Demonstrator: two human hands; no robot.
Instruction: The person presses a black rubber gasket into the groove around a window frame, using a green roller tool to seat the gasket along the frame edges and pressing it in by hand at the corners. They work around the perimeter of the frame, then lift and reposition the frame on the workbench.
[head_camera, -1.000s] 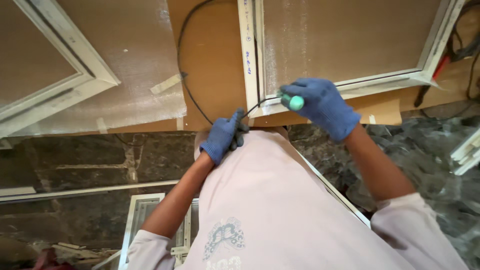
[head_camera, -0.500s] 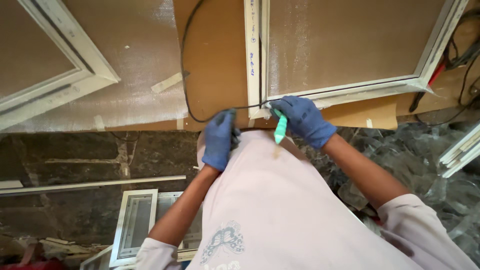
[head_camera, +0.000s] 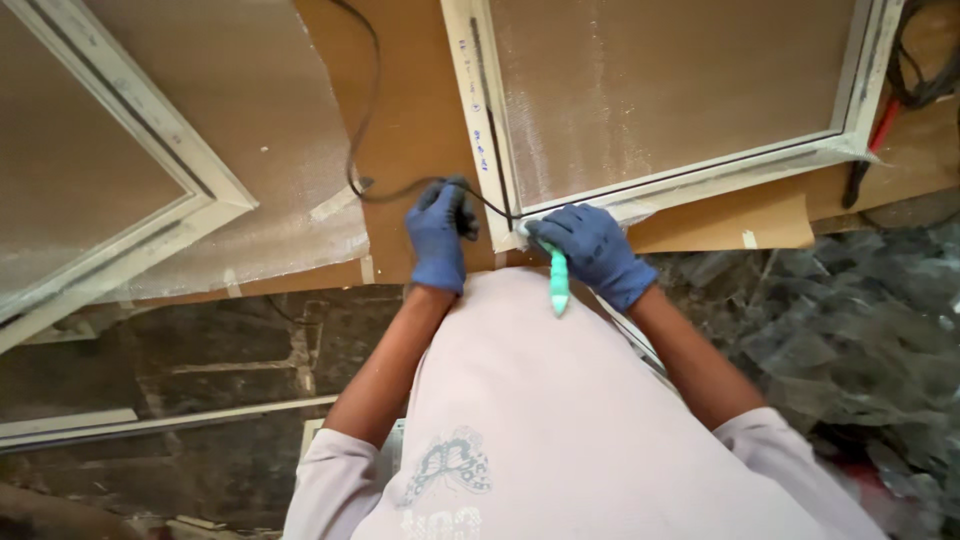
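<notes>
Both my hands wear blue gloves. My right hand (head_camera: 592, 250) grips a tool with a light green handle (head_camera: 558, 284), its tip pressed at the near corner of a white mesh screen frame (head_camera: 482, 120). A thin black rubber cord (head_camera: 365, 130) runs down the frame's left groove and loops out over the brown board (head_camera: 410, 110). My left hand (head_camera: 438, 235) pinches that cord just left of the frame's corner. The tool's working end is hidden under my right hand.
A second white screen frame (head_camera: 130, 170) with loose mesh lies at the left. A red-handled tool (head_camera: 870, 150) and dark cables rest at the far right of the board. Below the board is a dark marble floor with white frame strips (head_camera: 150, 425).
My right hand moved left and down to the frame's corner and turned the green tool so its handle points toward me. My left hand stayed on the cord.
</notes>
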